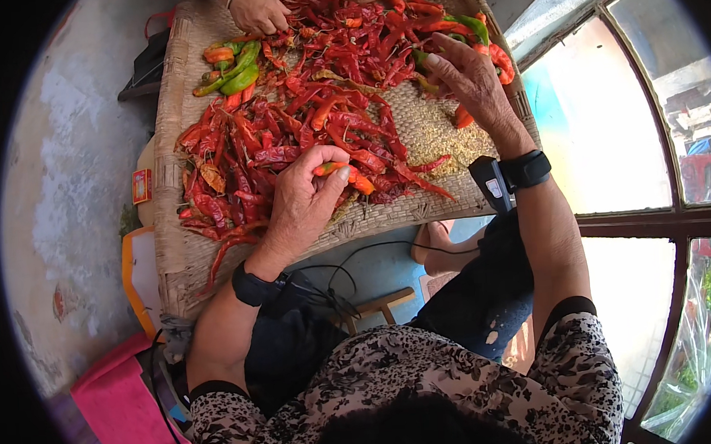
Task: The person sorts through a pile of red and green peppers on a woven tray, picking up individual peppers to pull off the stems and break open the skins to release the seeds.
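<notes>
1. While the left hand (304, 194) pinches a single pepper (355, 179) between thumb and curled fingers, its grip is firmly closed around it, over the near edge of the woven tray (165, 232).
2. This pepper is glossy orange-red, plump beside the shrivelled ones, with a yellow-green end toward the palm.
3. The right hand (470, 78) has a loose grip, its fingers extended and parted from the thumb, just beside fresh peppers at the tray's right side; no pepper shows between them.
4. A wrinkled, dark red heap (240, 160) lies under and left of the left hand; pale seeds (452, 140) lie scattered to its right.
5. The right wrist's black device (482, 173) carries a small white label (494, 188), its print too small to read. A red-and-yellow packet (141, 186) sits beyond the tray's left edge.
6. The left forearm slants up and rightward; the right reaches farther forward, angling leftward.
7. A co-worker's hands (257, 10) work at the far edge.
</notes>
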Motion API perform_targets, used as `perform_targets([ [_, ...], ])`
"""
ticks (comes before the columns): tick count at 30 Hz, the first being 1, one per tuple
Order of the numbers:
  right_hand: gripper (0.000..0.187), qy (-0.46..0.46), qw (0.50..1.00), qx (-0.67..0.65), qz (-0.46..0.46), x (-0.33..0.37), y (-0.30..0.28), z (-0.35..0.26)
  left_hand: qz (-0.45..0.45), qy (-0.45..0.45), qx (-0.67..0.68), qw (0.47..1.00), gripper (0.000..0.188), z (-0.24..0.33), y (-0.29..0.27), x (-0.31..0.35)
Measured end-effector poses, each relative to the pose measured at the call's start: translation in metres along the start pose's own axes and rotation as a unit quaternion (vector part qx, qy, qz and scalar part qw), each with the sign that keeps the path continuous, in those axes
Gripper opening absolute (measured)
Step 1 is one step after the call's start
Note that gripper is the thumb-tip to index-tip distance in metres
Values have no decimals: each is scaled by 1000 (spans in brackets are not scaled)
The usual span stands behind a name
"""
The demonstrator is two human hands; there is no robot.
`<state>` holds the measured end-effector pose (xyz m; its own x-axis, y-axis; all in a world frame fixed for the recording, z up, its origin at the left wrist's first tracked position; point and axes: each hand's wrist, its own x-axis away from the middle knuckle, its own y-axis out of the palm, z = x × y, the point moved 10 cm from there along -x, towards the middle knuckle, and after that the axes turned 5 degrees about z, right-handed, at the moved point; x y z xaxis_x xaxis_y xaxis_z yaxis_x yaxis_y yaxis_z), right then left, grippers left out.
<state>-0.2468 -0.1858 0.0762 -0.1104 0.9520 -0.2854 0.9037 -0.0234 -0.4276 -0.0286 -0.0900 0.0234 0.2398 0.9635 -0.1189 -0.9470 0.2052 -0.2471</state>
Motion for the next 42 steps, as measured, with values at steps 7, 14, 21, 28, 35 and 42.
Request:
perform_targets([
  [7,24,-15,871,312,-380,85,74,14,0,-16,5,1000,17,-5,-3,1],
  [14,10,-51,870,348,-347,97,85,19,-6,-17,15,1000,16,-2,3,2],
  [21,16,-33,882,331,-333,93,88,17,-1,-21,7,1000,14,-5,1,3],
  [28,18,-21,901,239,-362,77,75,14,-4,-13,1,1000,14,1,-1,2],
  [35,21,75,996,-2,50,17,-24,0,-3,16,-23,1000,14,2,1,1],
  [42,15,-59,897,309,-310,78,70,29,31,13,19,999,14,0,-2,2],
])
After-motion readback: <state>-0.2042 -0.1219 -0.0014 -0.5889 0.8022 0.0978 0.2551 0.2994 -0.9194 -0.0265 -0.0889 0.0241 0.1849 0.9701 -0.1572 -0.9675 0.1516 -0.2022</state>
